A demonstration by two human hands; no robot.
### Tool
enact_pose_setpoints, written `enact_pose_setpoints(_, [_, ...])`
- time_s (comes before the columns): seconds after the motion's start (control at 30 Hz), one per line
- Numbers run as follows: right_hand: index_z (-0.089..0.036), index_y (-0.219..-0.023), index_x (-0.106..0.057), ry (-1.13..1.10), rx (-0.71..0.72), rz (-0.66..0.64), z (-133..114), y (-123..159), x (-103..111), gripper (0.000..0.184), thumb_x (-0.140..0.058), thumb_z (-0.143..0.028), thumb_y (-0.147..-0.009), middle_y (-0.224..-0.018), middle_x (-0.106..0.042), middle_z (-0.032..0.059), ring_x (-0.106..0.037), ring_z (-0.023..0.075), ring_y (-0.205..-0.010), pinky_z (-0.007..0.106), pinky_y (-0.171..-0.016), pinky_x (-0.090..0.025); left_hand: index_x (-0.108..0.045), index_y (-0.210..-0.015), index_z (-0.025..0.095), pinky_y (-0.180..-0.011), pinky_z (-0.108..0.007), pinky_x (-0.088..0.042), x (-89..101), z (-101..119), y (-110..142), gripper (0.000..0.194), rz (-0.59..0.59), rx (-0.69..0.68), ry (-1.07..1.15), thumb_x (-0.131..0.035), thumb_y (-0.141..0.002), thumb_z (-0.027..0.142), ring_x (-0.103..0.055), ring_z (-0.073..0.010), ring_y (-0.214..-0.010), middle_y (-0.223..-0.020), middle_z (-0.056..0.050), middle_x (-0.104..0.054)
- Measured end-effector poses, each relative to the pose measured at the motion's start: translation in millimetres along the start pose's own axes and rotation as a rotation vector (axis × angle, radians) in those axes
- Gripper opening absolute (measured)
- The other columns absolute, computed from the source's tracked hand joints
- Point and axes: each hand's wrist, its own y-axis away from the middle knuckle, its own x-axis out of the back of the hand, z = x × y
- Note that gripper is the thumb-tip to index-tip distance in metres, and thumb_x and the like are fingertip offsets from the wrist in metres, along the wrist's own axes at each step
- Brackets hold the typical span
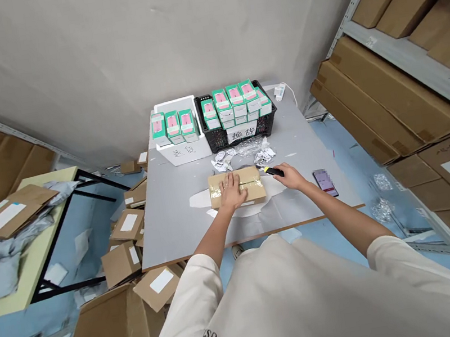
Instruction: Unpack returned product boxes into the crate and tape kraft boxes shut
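Observation:
A taped brown cardboard box (252, 174) lies on the grey table (167, 212) in front of me. My left hand (232, 193) rests flat on its top, fingers spread over the clear tape. Just off the box's right end, my right hand (290, 176) grips a black and yellow utility knife (273, 171). The knife's front end points left, at the box's upper right corner; I cannot make out how far the blade is out. Crumpled paper (264, 152) sits right behind the box.
Green and pink boxes (234, 96) fill a black crate (214, 140); more stand on a white foam box (184, 153). A phone (325, 183) lies at the right, a white plug (280, 91) behind. Cartons (121, 263) crowd the floor at left; shelves (405, 40) rise at right.

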Motion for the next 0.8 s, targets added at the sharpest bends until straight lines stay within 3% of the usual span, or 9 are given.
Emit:
enact_pose_setpoints(0.2, [-0.020,-0.128,-0.067,-0.069,0.134,-0.067,-39.1,-44.2,-27.0,0.040,-0.061,-0.035,-0.092,-0.129,-0.066,0.0126,-0.059,0.0304,-0.121,0.042,-0.105,-0.046,-0.034,-0.156,0.025,-0.126,-0.057,-0.013,3.9,-13.0,36.6,0.076,-0.029,-0.018,-0.009,-0.054,-0.092,0.059,-0.018,-0.0327,-0.157,-0.168,-0.012,-0.026])
enact_pose_setpoints(0.4, [-0.020,-0.128,-0.068,0.046,0.158,-0.189,-67.1,-73.2,-49.8,0.043,-0.058,-0.038,-0.090,-0.141,-0.061,0.0138,-0.049,0.0361,-0.133,0.051,-0.110,-0.038,-0.040,-0.150,0.027,-0.120,-0.052,-0.028,9.9,-23.5,63.4,0.062,0.031,0.026,-0.024,-0.061,-0.093,0.043,-0.035,-0.0335,-0.147,-0.158,-0.014,-0.039])
enact_pose_setpoints(0.57, [-0.021,-0.122,-0.069,0.086,0.128,-0.207,-67.1,-66.4,-49.7,0.039,-0.053,-0.041,-0.093,-0.126,-0.068,0.0137,-0.054,0.0377,-0.120,0.051,-0.099,-0.042,-0.048,-0.138,0.027,-0.099,-0.043,-0.047,13.0,-31.3,70.9,0.044,0.001,0.098,-0.016,-0.058,-0.095,0.035,-0.059,-0.0306,-0.116,-0.130,-0.013,-0.055])
enact_pose_setpoints(0.7, [-0.022,-0.123,-0.067,0.093,0.096,-0.241,-63.4,-48.9,-43.6,0.039,-0.052,-0.044,-0.095,-0.119,-0.071,0.0121,-0.056,0.0374,-0.115,0.049,-0.098,-0.042,-0.047,-0.137,0.027,-0.084,-0.040,-0.052,11.1,-39.8,70.1,0.039,-0.059,0.177,0.052,-0.051,-0.098,0.029,-0.064,-0.0283,-0.103,-0.125,-0.012,-0.056])
enact_pose_setpoints(0.8, [-0.022,-0.124,-0.065,0.095,0.108,-0.262,-65.9,-34.7,-40.1,0.037,-0.053,-0.044,-0.096,-0.120,-0.072,0.0113,-0.059,0.0337,-0.112,0.043,-0.096,-0.043,-0.050,-0.134,0.027,-0.085,-0.039,-0.053,9.5,-45.1,65.4,0.037,-0.019,0.191,0.113,-0.047,-0.097,0.022,-0.065,-0.0272,-0.104,-0.127,-0.011,-0.055])
